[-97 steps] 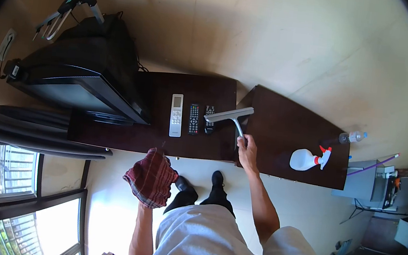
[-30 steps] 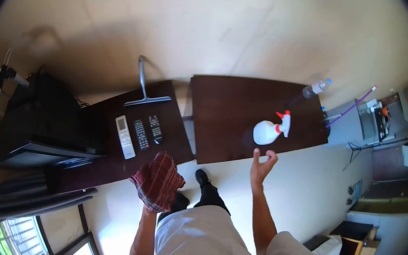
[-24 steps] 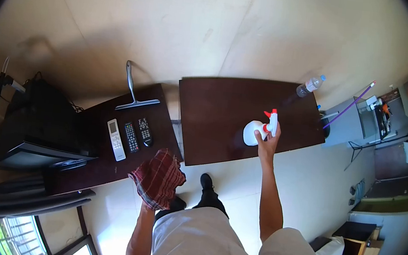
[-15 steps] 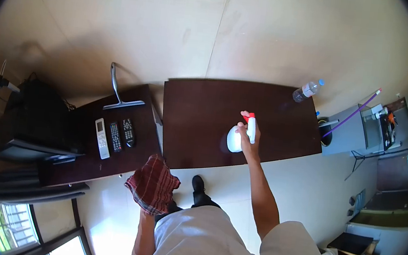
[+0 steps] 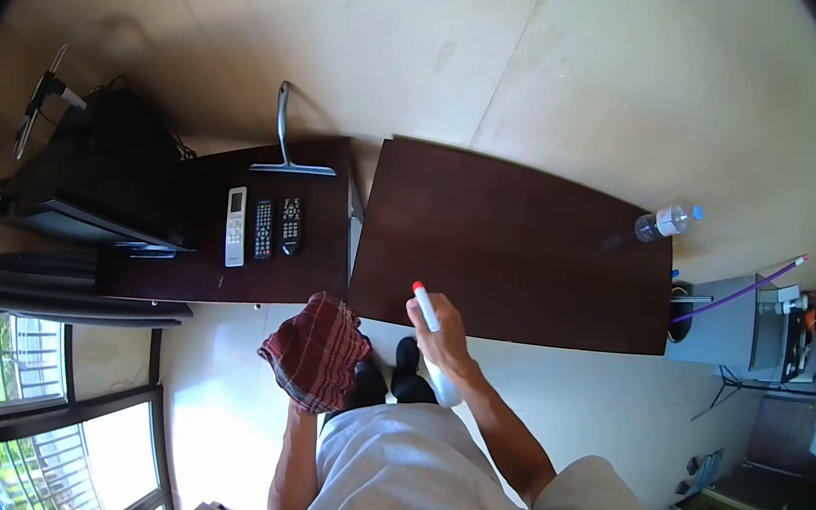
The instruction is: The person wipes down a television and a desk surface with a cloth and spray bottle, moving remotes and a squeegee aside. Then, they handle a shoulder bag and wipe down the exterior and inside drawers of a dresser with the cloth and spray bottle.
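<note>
A red plaid cloth (image 5: 316,353) covers my left hand (image 5: 306,400), near the front edge of the left cabinet; the fingers are hidden under it. My right hand (image 5: 444,340) is wrapped round a white spray bottle (image 5: 428,310) with a red nozzle, over the front edge of the right dark table (image 5: 519,248). On the left cabinet (image 5: 193,283) lie a white remote (image 5: 236,226) and two black remotes (image 5: 263,228) (image 5: 292,226). Behind them a squeegee (image 5: 292,169) rests with its handle towards the wall.
A black television (image 5: 85,178) stands at the left end of the cabinet. A clear plastic bottle (image 5: 669,222) with a blue cap is at the right table's far corner. Beyond it a purple stick (image 5: 746,291) leans. A narrow gap separates the two tables. Windows are at lower left.
The squeegee has left my right hand and rests on the left cabinet. My right hand has gripped the spray bottle, lifted it off the right table and brought it towards my body.
</note>
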### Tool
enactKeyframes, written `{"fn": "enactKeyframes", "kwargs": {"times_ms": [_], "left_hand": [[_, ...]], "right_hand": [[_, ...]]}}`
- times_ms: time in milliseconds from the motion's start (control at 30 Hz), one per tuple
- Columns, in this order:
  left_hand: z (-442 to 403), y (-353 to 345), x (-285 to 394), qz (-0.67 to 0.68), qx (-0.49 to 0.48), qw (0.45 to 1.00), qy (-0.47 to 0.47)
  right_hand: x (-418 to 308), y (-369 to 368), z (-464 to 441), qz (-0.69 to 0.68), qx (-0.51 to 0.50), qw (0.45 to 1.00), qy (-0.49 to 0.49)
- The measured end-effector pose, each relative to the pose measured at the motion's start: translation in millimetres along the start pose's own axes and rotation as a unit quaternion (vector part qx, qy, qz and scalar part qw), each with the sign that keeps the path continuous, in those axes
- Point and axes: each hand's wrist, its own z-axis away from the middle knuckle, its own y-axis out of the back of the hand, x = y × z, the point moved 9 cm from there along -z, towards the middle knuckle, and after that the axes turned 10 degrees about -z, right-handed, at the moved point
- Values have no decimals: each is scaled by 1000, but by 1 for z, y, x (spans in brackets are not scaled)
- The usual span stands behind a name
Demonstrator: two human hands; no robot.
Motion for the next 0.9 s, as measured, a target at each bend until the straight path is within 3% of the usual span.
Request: {"fn": "enactKeyframes", "kwargs": {"times_ms": [33, 300, 467, 700, 733, 900], "left_hand": [[4, 6, 6, -6, 12, 1000, -2], [18, 52, 31, -83, 33, 996, -9], [17, 71, 43, -140, 28, 990, -13], [8, 101, 50, -221, 23, 975, -27], [11, 102, 55, -232, 27, 972, -26], [12, 117, 60, -286, 30, 957, -35]], "right_hand": [[4, -15, 6, 12, -27, 998, -51], [14, -28, 16, 99, 4, 992, -78], [6, -11, -3, 8, 89, 990, -108], [-2, 6, -26, 20, 100, 982, -157], [-12, 7, -25, 0, 95, 974, -205], [-5, 25, -13, -36, 158, 961, -222]]}}
